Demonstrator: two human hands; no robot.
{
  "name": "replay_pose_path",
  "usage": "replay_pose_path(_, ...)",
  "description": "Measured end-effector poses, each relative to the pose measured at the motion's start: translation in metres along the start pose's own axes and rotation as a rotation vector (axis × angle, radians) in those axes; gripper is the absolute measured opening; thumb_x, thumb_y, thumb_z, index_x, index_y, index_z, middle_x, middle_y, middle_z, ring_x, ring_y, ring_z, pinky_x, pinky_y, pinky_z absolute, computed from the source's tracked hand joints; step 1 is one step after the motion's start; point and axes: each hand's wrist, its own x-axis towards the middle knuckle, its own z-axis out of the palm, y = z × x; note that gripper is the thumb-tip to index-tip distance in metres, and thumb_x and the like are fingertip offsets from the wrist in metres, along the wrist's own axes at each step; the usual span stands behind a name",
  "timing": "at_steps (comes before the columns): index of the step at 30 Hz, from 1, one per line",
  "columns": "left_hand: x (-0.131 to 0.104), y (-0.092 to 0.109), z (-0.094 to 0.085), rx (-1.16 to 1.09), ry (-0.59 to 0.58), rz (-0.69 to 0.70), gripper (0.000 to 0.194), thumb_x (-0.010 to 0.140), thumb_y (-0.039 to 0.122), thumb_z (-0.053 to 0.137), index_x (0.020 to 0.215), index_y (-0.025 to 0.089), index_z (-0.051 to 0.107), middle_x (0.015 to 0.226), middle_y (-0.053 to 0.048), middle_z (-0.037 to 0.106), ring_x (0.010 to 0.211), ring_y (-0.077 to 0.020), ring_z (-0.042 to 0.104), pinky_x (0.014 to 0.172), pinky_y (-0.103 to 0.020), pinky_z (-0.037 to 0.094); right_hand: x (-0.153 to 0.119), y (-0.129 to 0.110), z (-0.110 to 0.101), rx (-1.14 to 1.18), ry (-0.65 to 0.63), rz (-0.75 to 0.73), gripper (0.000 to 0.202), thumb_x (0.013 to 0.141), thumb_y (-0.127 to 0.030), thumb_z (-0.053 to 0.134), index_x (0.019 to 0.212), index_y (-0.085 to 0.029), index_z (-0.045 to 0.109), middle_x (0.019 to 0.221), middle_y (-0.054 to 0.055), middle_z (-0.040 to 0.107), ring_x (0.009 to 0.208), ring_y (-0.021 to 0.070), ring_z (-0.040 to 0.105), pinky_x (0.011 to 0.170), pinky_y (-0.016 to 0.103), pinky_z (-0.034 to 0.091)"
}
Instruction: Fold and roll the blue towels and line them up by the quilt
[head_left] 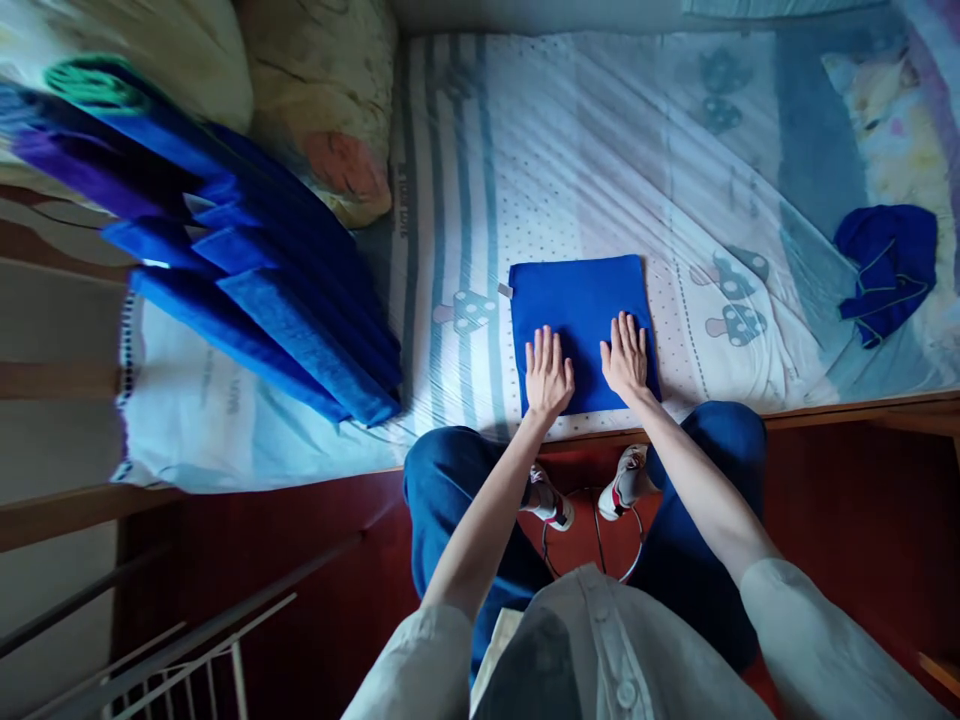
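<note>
A flat square blue cloth (581, 295) lies on the bed in front of my knees, with a small white tag (505, 291) sticking out at its left edge. My left hand (549, 375) rests palm down on the cloth's lower left part, fingers stretched out. On the lower right part, my right hand (625, 358) lies flat too, fingers pointing away from me. Neither hand grips anything. To the left, several rolled or folded blue cloths (300, 310) lie side by side, with a purple roll (90, 170) and a green-ended roll (97, 85) among them.
The patterned bed sheet (600, 150) is wrinkled toward the right. A crumpled dark blue cloth (889, 265) lies at far right, beside a cat-print pillow (885, 120). Pillows (330, 120) stand back left. The wooden bed edge (825, 412) runs before my knees; a white metal rack (202, 660) is lower left.
</note>
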Motion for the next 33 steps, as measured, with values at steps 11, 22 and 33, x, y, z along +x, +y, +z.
replay_pose_path(11, -0.055, -0.028, -0.007, -0.047, 0.035, -0.166, 0.066, 0.104, 0.043, 0.033, 0.165, 0.017, 0.035, 0.174, -0.012, 0.024, 0.164, -0.027, 0.01, 0.135, -0.05, 0.012, -0.032, 0.04, -0.017, -0.081, -0.03, 0.013, 0.067, 0.107, -0.04, 0.031, 0.166, -0.008, 0.028, 0.172, 0.015, 0.029, 0.163, 0.0256, 0.022, 0.134, 0.05, 0.015)
replay_pose_path(22, -0.095, -0.028, -0.03, -0.114, 0.131, -0.373, 0.047, 0.096, 0.023, 0.047, 0.141, 0.02, 0.06, 0.162, -0.016, 0.046, 0.157, -0.0332, 0.033, 0.128, -0.054, 0.031, -0.08, 0.044, -0.014, 0.022, 0.089, 0.263, 0.058, 0.101, -0.027, 0.043, 0.155, -0.007, 0.048, 0.166, 0.021, 0.04, 0.156, 0.0313, 0.035, 0.128, 0.054, 0.03)
replay_pose_path(33, -0.098, -0.026, -0.044, -0.219, 0.185, -0.567, 0.024, 0.088, 0.036, 0.063, 0.094, 0.017, 0.076, 0.119, -0.016, 0.064, 0.124, -0.0336, 0.06, 0.111, -0.044, 0.048, -0.103, 0.048, -0.043, 0.192, -0.013, 0.558, 0.028, 0.092, -0.019, 0.061, 0.114, -0.015, 0.078, 0.113, 0.013, 0.078, 0.111, 0.0249, 0.071, 0.102, 0.034, 0.054)
